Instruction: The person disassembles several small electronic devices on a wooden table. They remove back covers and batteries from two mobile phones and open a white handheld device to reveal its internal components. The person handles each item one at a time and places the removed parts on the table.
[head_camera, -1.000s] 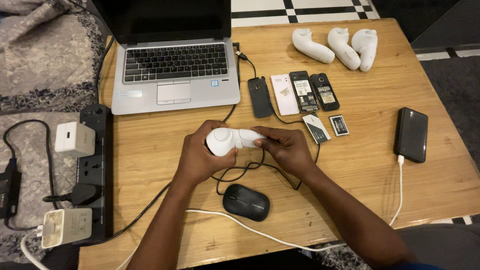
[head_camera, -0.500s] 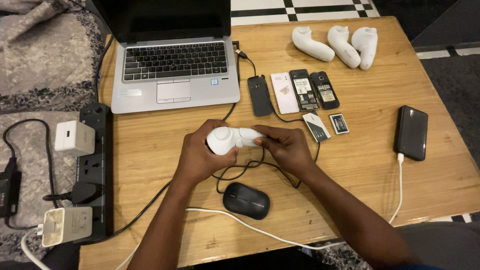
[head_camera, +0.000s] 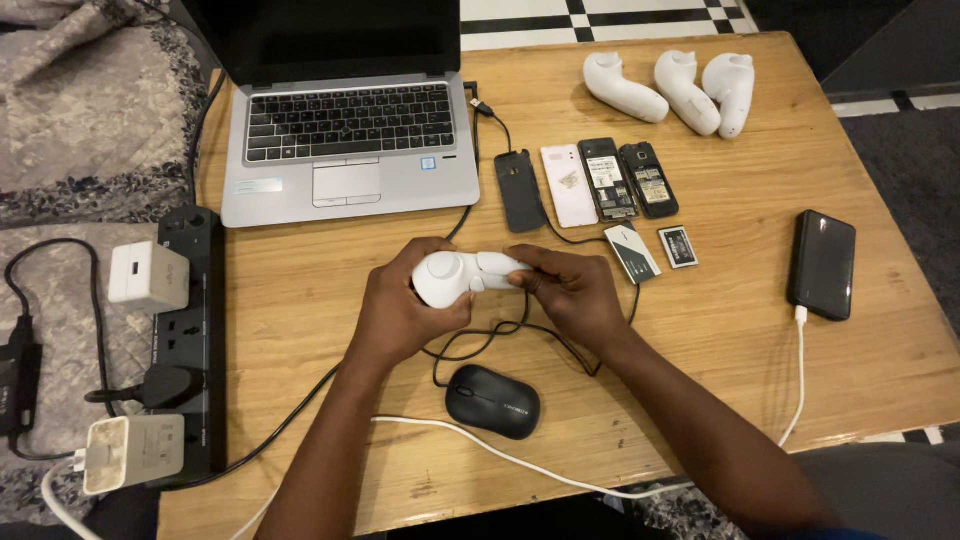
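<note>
A white curved handheld controller (head_camera: 462, 275) is held above the middle of the wooden table (head_camera: 300, 300). My left hand (head_camera: 405, 310) wraps around its round head from below. My right hand (head_camera: 570, 290) pinches its narrower end with the fingertips. A black cable loops on the table just under both hands. A black computer mouse (head_camera: 492, 400) lies right in front of them, near the table's front edge.
An open silver laptop (head_camera: 345, 140) sits at the back left. Three white controllers (head_camera: 680, 90), two opened phones (head_camera: 630, 178), covers and batteries lie behind the hands. A black power bank (head_camera: 822, 263) with a white cable is at right, a power strip (head_camera: 195, 340) with chargers at left.
The hands and the white controller stay in the same place. My right fingers have shifted slightly on its narrow end.
</note>
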